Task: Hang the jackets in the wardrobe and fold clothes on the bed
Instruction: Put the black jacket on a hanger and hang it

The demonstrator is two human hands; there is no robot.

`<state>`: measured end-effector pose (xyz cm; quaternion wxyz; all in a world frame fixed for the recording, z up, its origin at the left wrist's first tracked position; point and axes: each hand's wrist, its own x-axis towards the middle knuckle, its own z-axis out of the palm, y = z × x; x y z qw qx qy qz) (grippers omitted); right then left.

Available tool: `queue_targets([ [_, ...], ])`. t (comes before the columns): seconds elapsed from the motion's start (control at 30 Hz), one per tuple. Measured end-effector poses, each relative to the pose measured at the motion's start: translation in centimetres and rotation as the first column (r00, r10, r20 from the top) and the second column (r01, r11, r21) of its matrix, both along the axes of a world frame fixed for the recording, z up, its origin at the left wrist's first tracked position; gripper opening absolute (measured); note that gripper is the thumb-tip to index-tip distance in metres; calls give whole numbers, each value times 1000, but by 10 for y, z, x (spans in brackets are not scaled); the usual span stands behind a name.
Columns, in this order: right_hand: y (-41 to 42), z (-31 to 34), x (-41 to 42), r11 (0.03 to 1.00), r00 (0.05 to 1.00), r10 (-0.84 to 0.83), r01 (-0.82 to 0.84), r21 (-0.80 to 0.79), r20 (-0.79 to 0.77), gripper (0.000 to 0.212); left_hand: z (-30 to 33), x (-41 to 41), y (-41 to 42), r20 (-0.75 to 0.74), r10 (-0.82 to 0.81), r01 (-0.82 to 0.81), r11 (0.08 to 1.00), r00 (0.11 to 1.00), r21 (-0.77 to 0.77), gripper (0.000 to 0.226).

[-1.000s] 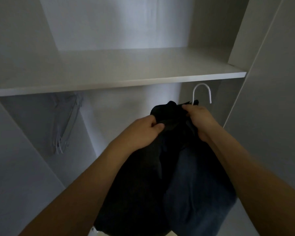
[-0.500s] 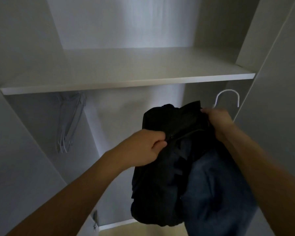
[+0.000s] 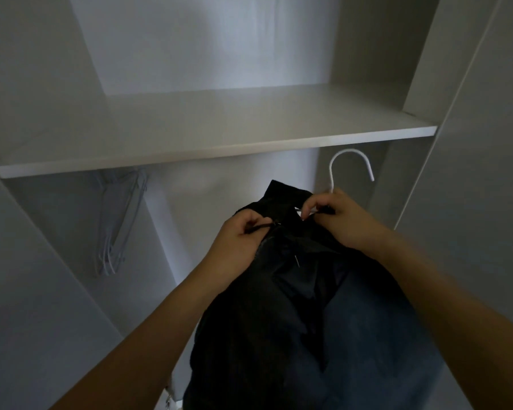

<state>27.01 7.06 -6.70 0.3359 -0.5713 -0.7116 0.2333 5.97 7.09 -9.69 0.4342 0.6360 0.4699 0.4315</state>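
Holding a black jacket (image 3: 267, 306) up in front of the open wardrobe (image 3: 468, 202), I have both hands at its collar, below the front edge of the shelf (image 3: 214, 149) and toward the right end of it. My left hand (image 3: 240, 244) has its fingers curled round the fabric on the left of the collar, with a thin dark cord or zip pull pinched between thumb and fingers. My right hand (image 3: 338, 220) pinches the right side of the collar together with the neck of a white hanger (image 3: 350, 164), whose hook stands up just above my knuckles, near the wardrobe's right wall and close under the shelf's edge; I cannot tell whether the hook is over a rail. The jacket hangs down from my hands in bunched folds, and beside it, on the right, a bluish denim garment (image 3: 376, 344) hangs against it under my right forearm. At the left end of the space below the shelf, a bundle of pale hangers (image 3: 116, 229) hangs near the left wall, well apart from the jacket.
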Motion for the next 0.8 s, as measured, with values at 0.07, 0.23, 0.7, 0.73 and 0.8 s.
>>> queue_targets([
  [0.07, -6, 1, -2, 999, 996, 36, -39, -37, -76, 28, 2, -2, 3, -28, 59, -58, 997, 998, 40, 11],
  [0.23, -17, -7, -10, 986, 989, 123, -132, -102, -85, 11, 5, -1, 7, -361, 162, -99, 978, 918, 186, 32],
  [0.7, -9, -38, -17, 944, 966, 193, -231, -236, -173, 12, 6, -13, -2, -539, 81, 5, 988, 839, 157, 19],
  [0.73, -9, -36, -16, 939, 949, 193, -252, -233, -249, 14, 6, -14, -4, -535, 67, 23, 987, 842, 159, 17],
  [0.8, -7, -35, -10, 932, 914, 180, -277, -234, -364, 20, 4, -16, -7, -524, 36, 60, 984, 851, 165, 15],
])
